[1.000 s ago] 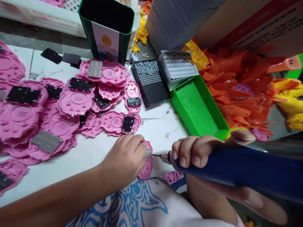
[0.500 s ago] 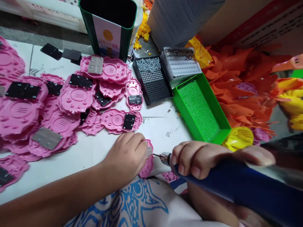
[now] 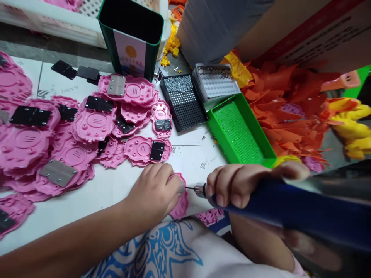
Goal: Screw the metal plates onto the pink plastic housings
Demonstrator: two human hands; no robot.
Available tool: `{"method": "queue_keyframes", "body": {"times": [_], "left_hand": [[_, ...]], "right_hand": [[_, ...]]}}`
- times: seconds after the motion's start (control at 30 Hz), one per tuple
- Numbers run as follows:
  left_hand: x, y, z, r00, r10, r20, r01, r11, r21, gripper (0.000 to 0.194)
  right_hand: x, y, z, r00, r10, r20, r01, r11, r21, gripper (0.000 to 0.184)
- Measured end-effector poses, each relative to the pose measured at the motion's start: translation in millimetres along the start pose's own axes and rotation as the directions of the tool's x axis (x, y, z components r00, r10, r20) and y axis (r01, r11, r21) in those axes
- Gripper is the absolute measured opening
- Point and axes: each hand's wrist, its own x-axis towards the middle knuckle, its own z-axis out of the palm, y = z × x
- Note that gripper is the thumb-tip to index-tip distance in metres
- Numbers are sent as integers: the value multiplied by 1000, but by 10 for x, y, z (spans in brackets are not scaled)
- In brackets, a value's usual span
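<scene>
My left hand is closed on a pink plastic shell at the front edge of the table, its fingers covering most of the part. A grey plate on that shell shows just past my fingers. My right hand is wrapped around a dark blue electric screwdriver, held nearly level and pointing left. The thin bit reaches the edge of the grey plate; whether it sits in a screw is too small to tell.
Pink shells with black or grey plates are piled at left. Beyond my hands lie a black screw tray, a clear box, a green tray and a tall dark green bin. Orange parts heap at right, by a carton.
The view has shifted slightly. My right hand and the screwdriver sit a little further left in view, with the bit still at the plate. My left hand keeps its hold on the shell.
</scene>
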Motion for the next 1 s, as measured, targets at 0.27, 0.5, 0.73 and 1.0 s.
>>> {"method": "queue_keyframes", "body": {"times": [0.27,0.5,0.73,1.0], "left_hand": [[-60,-40,56,997,30,-69,-37,994,-103,22],[-68,-34,-29,998,40,53,-34,992,-121,57],[-87,-36,-19,998,48,52,-42,993,-111,61],[-73,-38,-16,998,56,34,-53,993,-104,58]], "right_hand": [[1134,-34,-165,882,-275,-382,230,960,-161,28],[1770,368,-399,885,-265,-383,169,949,-265,28],[1835,434,-369,871,-222,-438,129,964,-232,18],[1857,501,-480,899,-249,-361,176,958,-225,17]]}}
